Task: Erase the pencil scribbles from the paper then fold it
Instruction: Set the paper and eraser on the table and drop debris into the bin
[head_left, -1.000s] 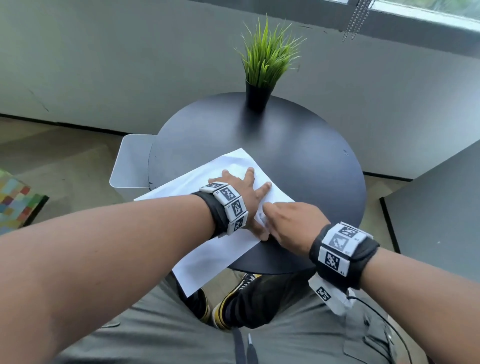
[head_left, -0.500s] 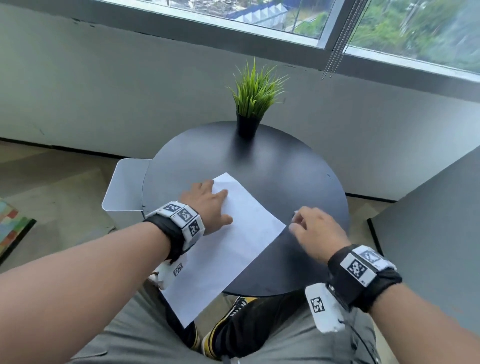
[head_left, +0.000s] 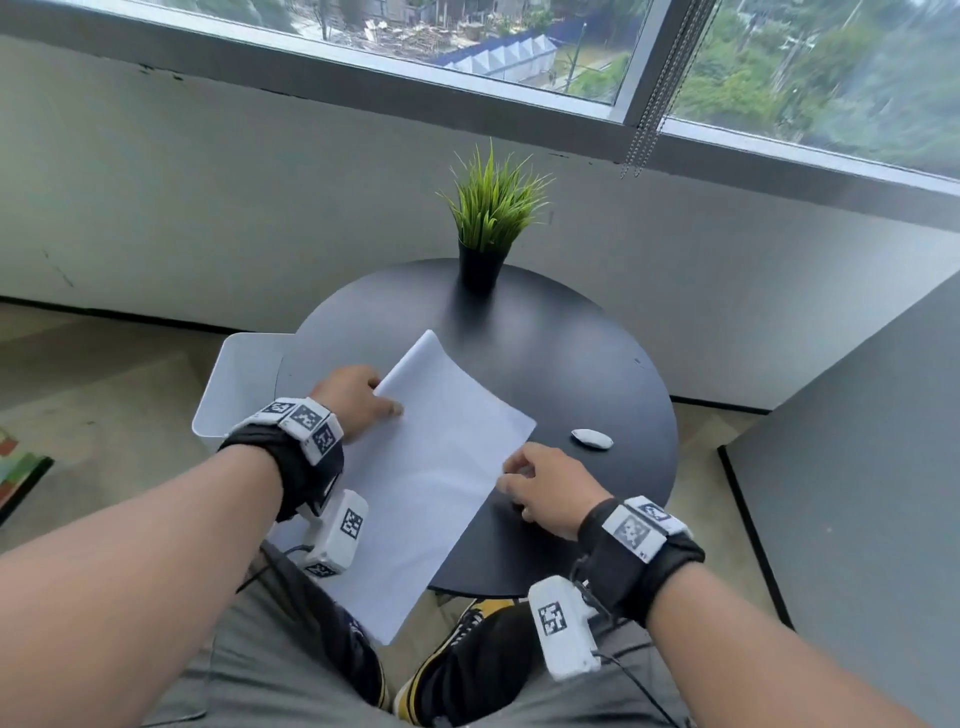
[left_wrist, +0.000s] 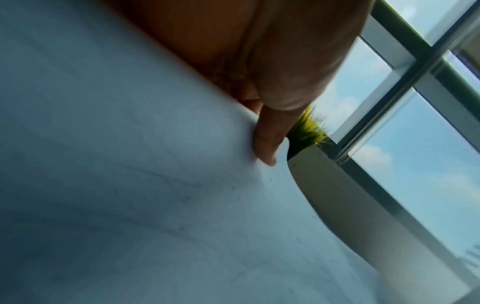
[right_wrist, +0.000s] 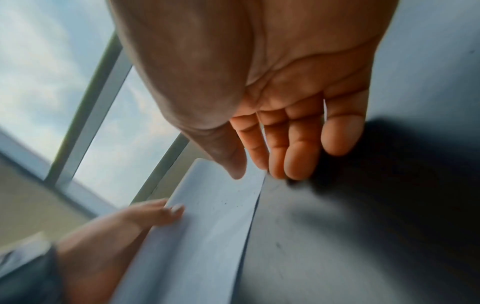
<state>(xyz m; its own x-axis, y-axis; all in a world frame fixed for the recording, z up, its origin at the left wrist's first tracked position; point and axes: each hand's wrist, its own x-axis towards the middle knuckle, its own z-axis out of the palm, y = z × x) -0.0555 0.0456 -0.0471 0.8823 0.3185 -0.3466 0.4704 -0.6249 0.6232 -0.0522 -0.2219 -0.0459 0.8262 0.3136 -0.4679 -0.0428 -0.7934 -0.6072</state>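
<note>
— What should I watch, nearest first?

— The paper (head_left: 436, 467) overhangs the table (head_left: 597, 364) edge toward your lap; that loose end could drag a fold crooked. Your left hand (head_left: 353, 400) pinches its left edge, thumb on top. Your right hand (head_left: 545, 488) has thumb and fingers closing on the right corner; a firm hold, I cannot tell.

— Farther out?

— The eraser (head_left: 592, 438) lies just beyond; a careless sweep could knock it off.

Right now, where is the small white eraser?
In the head view the small white oval eraser lies on the round black table, just right of the white paper's corner and beyond the right hand, untouched.
</note>
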